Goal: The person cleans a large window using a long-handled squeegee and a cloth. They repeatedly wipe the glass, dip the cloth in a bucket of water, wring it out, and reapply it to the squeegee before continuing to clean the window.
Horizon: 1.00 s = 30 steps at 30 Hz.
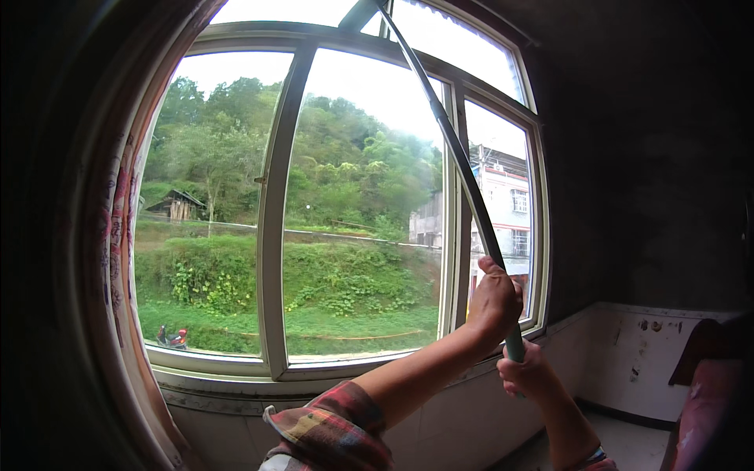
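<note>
My left hand [495, 300] grips a long dark pole [453, 144] partway up its length. Below it, my right hand [526, 370] is closed around the pole's green lower end. From my hands the pole slants up and to the left across the window [362, 218]. Near the top edge of the view it meets a broad dark piece [358, 15], which lies against the upper pane; its full shape is cut off. A plaid sleeve [336, 421] is pushed up on my left arm.
A patterned curtain [121, 247] hangs at the window's left side. Beneath the window runs a tiled wall [424, 424] with a decorative border. To the right stands what looks like a bed [710, 394] with a pink cover. Trees and a white building [506, 200] show outside.
</note>
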### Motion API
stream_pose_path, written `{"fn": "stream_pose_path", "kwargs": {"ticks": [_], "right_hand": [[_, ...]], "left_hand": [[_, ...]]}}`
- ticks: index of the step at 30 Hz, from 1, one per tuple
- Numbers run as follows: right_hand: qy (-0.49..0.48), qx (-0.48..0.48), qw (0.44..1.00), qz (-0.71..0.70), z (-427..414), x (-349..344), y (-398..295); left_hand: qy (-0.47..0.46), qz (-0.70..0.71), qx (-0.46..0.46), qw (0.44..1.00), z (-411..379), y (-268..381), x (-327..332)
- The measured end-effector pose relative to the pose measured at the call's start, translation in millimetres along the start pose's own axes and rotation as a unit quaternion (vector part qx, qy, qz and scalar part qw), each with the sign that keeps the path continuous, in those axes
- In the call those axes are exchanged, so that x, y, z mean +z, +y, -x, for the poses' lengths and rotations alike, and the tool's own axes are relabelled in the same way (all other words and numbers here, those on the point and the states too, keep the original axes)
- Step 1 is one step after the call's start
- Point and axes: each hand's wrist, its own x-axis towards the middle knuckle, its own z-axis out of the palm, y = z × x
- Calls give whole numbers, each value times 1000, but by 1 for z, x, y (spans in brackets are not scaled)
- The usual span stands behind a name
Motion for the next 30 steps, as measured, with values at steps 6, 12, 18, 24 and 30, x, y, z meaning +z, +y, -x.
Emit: {"fn": "stream_pose_path", "kwargs": {"ticks": [6,12,18,24,30], "right_hand": [[52,8,999,5,73,4,-12],[90,10,996,1,121,10,-12],[61,-28,997,-37,88,28,-33],[42,-86,995,3,-5,36,-37],[92,-144,972,163,-66,36,-25]], "left_hand": [[-60,-20,60,996,69,25,-2],[-111,4,100,989,108,28,3],[-88,0,117,989,68,35,-14],[-18,-45,158,986,-22,26,-40],[47,-89,146,984,-52,25,-53]]}}
